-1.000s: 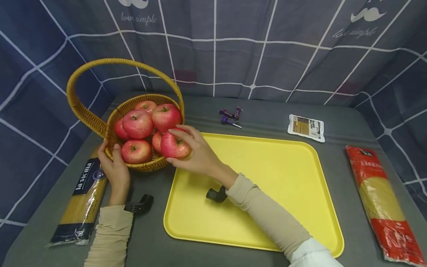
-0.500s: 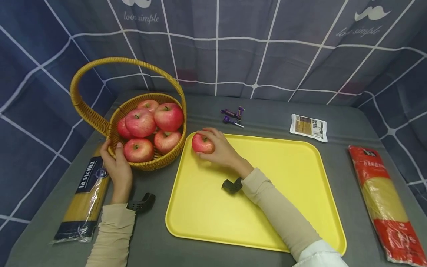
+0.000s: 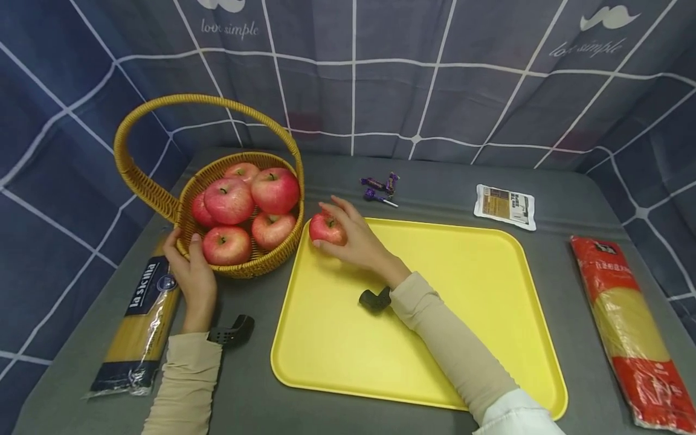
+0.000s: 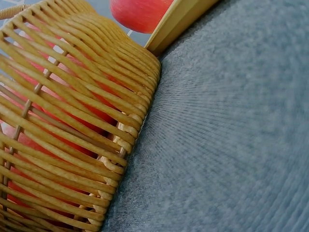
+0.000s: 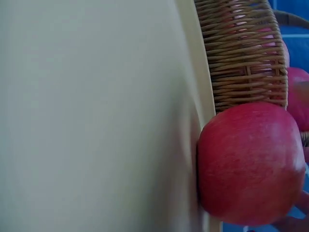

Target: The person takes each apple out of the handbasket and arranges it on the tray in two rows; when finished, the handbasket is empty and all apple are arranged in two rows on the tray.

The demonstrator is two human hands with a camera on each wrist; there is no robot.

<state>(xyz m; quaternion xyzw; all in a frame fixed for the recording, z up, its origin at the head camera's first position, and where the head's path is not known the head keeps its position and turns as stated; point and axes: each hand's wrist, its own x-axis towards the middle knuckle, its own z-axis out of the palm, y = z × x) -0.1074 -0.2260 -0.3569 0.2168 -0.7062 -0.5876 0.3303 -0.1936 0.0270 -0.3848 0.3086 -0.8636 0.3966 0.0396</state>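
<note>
My left hand (image 3: 197, 287) holds the near left rim of a wicker basket (image 3: 266, 264), thumb over the inside edge. Several red apples (image 3: 226, 244) fill the basket, and more red shows through its weave (image 4: 82, 92) in the left wrist view. A single apple (image 3: 325, 229) rests at the far left corner of the yellow tray (image 3: 424, 314). Around it my right hand (image 3: 363, 244) has its fingers spread, the index finger lifted off its top and the thumb near its front side. In the right wrist view this apple (image 5: 251, 164) sits against the tray's rim, close to the basket.
Purple-wrapped candies (image 3: 375, 183) and a lollipop (image 3: 377, 196) lie behind the tray. A white pouch (image 3: 505, 207) sits at the back right. A red noodle packet (image 3: 631, 332) lies at the right edge, and a spaghetti packet (image 3: 136, 329) lies left of my left forearm.
My right hand has taken an apple out of the basket, set it on the tray's far left corner, and loosened its fingers. My left hand has stayed on the basket rim.
</note>
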